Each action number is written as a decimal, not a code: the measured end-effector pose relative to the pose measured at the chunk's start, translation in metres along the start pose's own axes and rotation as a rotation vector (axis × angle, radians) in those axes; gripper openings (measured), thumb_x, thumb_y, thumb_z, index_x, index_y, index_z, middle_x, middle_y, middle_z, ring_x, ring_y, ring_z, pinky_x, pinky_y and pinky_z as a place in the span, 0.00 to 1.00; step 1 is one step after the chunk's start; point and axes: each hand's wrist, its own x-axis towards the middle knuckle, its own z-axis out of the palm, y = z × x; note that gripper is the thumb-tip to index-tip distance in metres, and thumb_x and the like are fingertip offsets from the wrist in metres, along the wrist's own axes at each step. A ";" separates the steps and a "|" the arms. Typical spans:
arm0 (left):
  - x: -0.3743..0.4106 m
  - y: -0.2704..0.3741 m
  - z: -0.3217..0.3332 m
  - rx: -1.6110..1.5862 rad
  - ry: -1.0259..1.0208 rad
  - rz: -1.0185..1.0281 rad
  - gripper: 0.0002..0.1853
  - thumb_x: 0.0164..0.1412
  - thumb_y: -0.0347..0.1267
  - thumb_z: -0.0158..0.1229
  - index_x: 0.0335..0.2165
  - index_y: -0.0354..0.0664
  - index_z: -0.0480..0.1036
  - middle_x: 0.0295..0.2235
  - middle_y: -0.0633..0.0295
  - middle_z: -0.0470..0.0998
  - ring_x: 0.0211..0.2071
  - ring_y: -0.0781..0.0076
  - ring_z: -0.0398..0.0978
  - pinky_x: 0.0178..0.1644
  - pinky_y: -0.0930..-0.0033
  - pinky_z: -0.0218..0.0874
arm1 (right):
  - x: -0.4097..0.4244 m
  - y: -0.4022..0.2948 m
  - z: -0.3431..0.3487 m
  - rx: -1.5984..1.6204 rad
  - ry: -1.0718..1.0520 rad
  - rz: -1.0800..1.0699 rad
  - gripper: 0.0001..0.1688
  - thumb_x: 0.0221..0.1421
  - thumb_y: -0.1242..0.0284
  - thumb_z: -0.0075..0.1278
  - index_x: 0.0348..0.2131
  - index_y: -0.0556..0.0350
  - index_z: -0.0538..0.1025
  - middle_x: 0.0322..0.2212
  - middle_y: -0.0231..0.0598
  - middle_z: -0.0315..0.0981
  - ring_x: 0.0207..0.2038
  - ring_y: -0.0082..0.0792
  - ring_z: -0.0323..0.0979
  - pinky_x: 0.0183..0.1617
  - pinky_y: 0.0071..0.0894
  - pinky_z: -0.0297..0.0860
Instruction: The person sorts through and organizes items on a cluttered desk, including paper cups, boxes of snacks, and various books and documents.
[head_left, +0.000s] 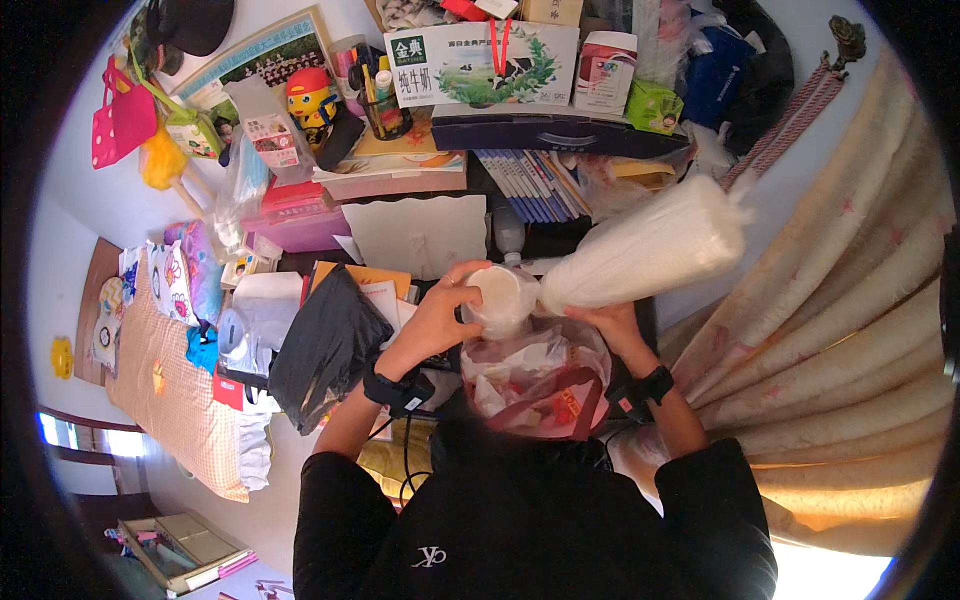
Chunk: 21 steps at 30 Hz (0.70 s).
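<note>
My left hand (439, 315) grips a round white package (501, 294) in thin clear wrap, its flat end turned up; what is inside cannot be told. At the lower end of a long white cylindrical pack (652, 244), also in clear plastic, my right hand (611, 326) has its fingers on the underside. This pack slants up to the right, and its near end meets the round package. Below both hands sits a clear plastic bag (480, 367) with dark red handles. Red and white packets (566, 405) show through it.
A black plastic bag (326, 345) lies left of my left arm. Behind my hands are a white wavy-edged board (420, 232), a bottle (509, 232), a row of books (525, 184) and a milk carton box (484, 67). A curtain (817, 337) hangs on the right.
</note>
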 end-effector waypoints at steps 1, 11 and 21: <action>-0.003 0.002 0.000 -0.027 -0.013 -0.031 0.10 0.35 0.19 0.59 0.20 0.33 0.65 0.52 0.57 0.62 0.46 0.62 0.66 0.48 0.65 0.58 | 0.000 0.007 0.001 -0.015 -0.040 -0.010 0.34 0.36 0.79 0.64 0.45 0.63 0.67 0.42 0.42 0.69 0.46 0.32 0.66 0.51 0.31 0.64; -0.007 -0.002 -0.005 -0.040 -0.036 0.014 0.12 0.34 0.19 0.59 0.20 0.36 0.63 0.52 0.56 0.62 0.49 0.59 0.64 0.51 0.62 0.56 | 0.017 -0.068 0.026 -0.090 -0.131 -0.491 0.56 0.34 0.61 0.66 0.57 0.54 0.51 0.56 0.45 0.49 0.60 0.43 0.46 0.62 0.42 0.45; 0.009 0.000 0.008 -0.073 -0.070 -0.032 0.13 0.34 0.20 0.58 0.20 0.36 0.61 0.52 0.54 0.61 0.50 0.54 0.62 0.52 0.63 0.54 | 0.036 -0.071 0.034 -1.249 -0.116 -0.509 0.26 0.47 0.65 0.54 0.46 0.54 0.68 0.53 0.49 0.55 0.57 0.54 0.51 0.58 0.48 0.52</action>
